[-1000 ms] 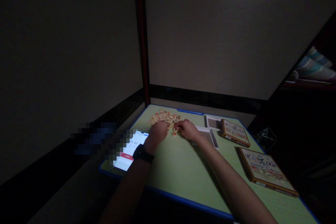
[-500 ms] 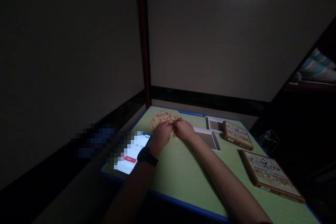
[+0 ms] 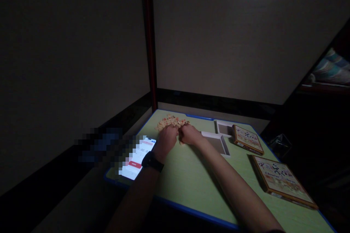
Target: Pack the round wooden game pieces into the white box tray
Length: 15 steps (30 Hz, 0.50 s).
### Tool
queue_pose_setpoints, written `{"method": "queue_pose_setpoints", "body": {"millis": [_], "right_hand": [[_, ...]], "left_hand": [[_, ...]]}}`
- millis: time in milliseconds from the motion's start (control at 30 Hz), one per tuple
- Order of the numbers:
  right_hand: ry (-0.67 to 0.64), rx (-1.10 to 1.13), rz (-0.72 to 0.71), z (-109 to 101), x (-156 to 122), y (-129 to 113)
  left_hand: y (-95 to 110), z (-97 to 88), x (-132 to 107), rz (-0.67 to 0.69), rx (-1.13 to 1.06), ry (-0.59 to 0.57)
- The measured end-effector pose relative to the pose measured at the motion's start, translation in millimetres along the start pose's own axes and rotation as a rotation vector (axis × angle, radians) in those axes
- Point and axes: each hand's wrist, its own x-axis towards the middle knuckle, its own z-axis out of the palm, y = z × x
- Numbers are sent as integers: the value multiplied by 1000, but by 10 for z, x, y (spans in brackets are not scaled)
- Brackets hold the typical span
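Hands [image 3: 167,138] [image 3: 190,134] close together at pieces [image 3: 170,120]

lit phone [image 3: 139,157] on green table [image 3: 188,185] | dark red post [image 3: 149,36] along wall [image 3: 218,36] | striped cloth [image 3: 334,66], far right

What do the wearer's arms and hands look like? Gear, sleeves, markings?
Left hand and right hand are ungloved, with no sleeves along the visible forearms. The left wrist wears a black watch on a dark strap; the right wrist shows nothing worn. No cables or markings visible. Fingers are mostly hidden, so rings can't be ruled out.
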Motion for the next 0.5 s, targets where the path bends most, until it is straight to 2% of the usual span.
{"method": "queue_pose_setpoints", "body": {"millis": [133,500], "right_hand": [[-24,9,7,-2,-5,46],[-20,63,-22,-17,32,147]], "left_hand": [[-32,5,29,-44,-8,35],[88,-18,-44,-18,1,-62]]}}
